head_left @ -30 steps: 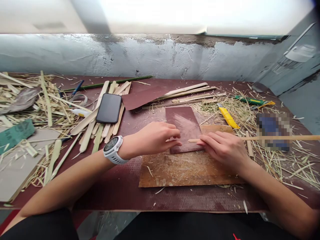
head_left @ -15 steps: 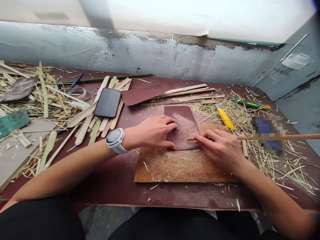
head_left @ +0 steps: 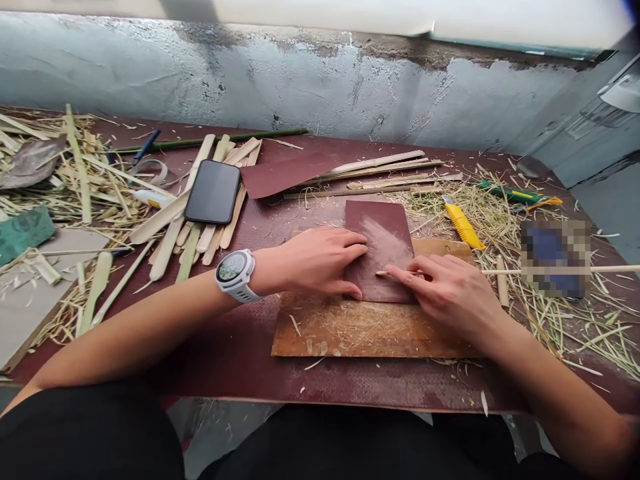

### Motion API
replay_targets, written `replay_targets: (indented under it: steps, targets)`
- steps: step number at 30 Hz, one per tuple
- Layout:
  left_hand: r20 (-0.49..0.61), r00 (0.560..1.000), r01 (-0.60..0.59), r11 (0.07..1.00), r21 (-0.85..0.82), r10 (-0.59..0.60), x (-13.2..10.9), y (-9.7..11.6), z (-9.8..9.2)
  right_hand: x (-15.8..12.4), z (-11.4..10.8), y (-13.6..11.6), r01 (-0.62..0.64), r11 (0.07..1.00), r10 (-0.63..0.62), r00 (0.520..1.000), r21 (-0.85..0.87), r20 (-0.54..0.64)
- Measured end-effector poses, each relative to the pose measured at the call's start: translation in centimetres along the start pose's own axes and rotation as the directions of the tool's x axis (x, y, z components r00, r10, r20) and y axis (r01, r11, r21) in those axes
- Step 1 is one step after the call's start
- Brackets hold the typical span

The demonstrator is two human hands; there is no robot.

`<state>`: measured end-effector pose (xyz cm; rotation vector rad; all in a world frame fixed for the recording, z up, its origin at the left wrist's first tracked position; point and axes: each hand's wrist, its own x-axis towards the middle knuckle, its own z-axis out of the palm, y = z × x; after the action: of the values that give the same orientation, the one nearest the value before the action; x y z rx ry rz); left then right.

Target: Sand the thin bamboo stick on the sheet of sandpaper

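Note:
A sheet of dark red sandpaper [head_left: 379,220], dusted pale in the middle, lies on a worn wooden board [head_left: 350,333]. My left hand [head_left: 327,260], with a white watch on its wrist, rests flat on the sheet's left side, fingers stretched out. Between the thumb and fingers of my right hand [head_left: 445,287] is a long thin wooden stick [head_left: 615,269]. Its pointed end lies over the dusty part of the sandpaper, and its other end runs out of view to the right.
A phone [head_left: 213,191] lies on flat bamboo strips [head_left: 173,250] at left. Another sandpaper sheet [head_left: 285,175] is behind. A yellow utility knife [head_left: 463,223] and a green-handled tool [head_left: 510,192] lie among shavings [head_left: 545,327] at right. More shavings are heaped far left.
The view has tipped down slightly. My right hand still grips the stick, whose tip sits a little further left on the sandpaper. My left hand stays on the sheet.

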<state>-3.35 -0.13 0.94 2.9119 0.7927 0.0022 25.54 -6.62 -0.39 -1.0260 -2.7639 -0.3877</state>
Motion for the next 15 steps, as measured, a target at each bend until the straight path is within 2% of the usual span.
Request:
replay_targets:
  steps: [6, 10, 15]
  targets:
    - [0.014, 1.0, 0.006, 1.0, -0.013, -0.006, -0.2, 0.1, 0.1, 0.4, -0.9, -1.5, -0.031, 0.998, 0.037, 0.991, -0.046, 0.128]
    - [0.016, 1.0, 0.008, 1.0, -0.02, -0.007, -0.2, 0.0, 0.3, 0.8, -1.5, -1.6, 0.0, 0.997, 0.017, 0.976, -0.079, 0.219]
    - [-0.013, 0.999, -0.04, 0.999, -0.024, 0.039, -0.2, -0.1, 0.6, 2.4, -2.1, -1.0, 0.066, 0.997, -0.057, 0.981, -0.044, 0.183]
